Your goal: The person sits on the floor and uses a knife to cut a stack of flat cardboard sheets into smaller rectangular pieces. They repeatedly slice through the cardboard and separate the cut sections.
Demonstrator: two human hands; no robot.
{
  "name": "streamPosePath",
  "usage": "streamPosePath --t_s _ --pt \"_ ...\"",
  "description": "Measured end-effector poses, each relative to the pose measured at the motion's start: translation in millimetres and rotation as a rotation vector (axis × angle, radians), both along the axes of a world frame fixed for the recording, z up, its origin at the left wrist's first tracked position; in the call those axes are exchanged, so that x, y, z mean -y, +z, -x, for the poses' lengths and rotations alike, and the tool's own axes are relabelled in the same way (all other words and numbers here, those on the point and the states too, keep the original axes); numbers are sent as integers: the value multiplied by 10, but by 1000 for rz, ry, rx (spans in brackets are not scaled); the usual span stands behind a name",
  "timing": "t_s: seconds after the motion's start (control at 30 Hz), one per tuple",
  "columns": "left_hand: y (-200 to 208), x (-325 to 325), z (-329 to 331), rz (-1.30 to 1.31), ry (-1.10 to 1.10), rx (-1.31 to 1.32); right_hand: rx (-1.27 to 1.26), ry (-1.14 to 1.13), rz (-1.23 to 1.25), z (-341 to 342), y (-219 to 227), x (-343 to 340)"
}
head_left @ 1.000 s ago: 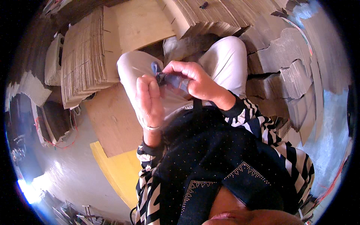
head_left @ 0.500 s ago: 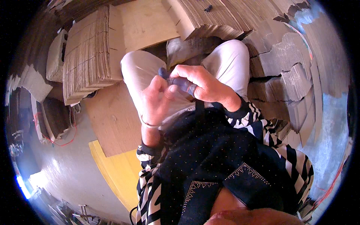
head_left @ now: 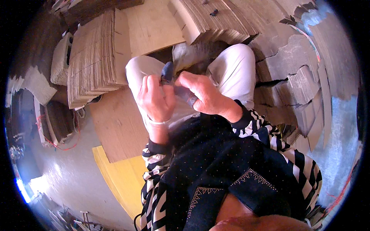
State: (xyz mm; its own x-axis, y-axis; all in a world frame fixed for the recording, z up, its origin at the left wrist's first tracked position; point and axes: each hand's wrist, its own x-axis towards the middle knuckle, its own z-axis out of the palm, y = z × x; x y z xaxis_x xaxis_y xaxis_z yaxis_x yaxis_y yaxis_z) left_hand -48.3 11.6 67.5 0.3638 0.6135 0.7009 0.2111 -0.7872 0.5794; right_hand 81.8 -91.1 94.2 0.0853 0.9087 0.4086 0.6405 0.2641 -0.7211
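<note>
Above my lap, my two hands work close together. My left hand has its fingers bent, with a dark blue, rounded, finger-like piece standing up at its fingertips. Whether that piece is gripped or worn over a finger is unclear. My right hand curls round a dark, bluish, soft-looking thing, blurred and largely covered by the fingers. A grey, rough-looking band shows at its lower end, by the right fingers. The fingertips of both hands are nearly touching.
Bundled flat cardboard stands left of my knees, another cardboard stack beyond them. Piled cardboard lies at the right. A brown board and a yellow sheet lie on the floor at my left.
My left hand has shifted slightly left, its fingers now more upright. The dark blue piece stands higher and shows more. My right hand has closed further over the dark thing.
</note>
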Motion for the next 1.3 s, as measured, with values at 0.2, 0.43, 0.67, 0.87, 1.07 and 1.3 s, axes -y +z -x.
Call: streamPosePath --t_s 0.2,0.43,0.67,0.87,1.07,1.3 --pt "22 119 -52 840 -360 259 -140 4 4 67 -68 3" --pt "13 180 -150 738 -302 222 -84 45 -7 80 30 111" --pt "-44 100 -193 271 28 -97 -84 -143 -28 -105 -16 185" --pt "-139 167 -197 136 99 -237 168 -188 -167 -171 8 26" --pt "-186 158 -234 127 124 -390 380 -233 -75 -166 -121 -32" --pt "-257 200 -261 129 112 -438 420 -236 -68 -269 -279 -8"
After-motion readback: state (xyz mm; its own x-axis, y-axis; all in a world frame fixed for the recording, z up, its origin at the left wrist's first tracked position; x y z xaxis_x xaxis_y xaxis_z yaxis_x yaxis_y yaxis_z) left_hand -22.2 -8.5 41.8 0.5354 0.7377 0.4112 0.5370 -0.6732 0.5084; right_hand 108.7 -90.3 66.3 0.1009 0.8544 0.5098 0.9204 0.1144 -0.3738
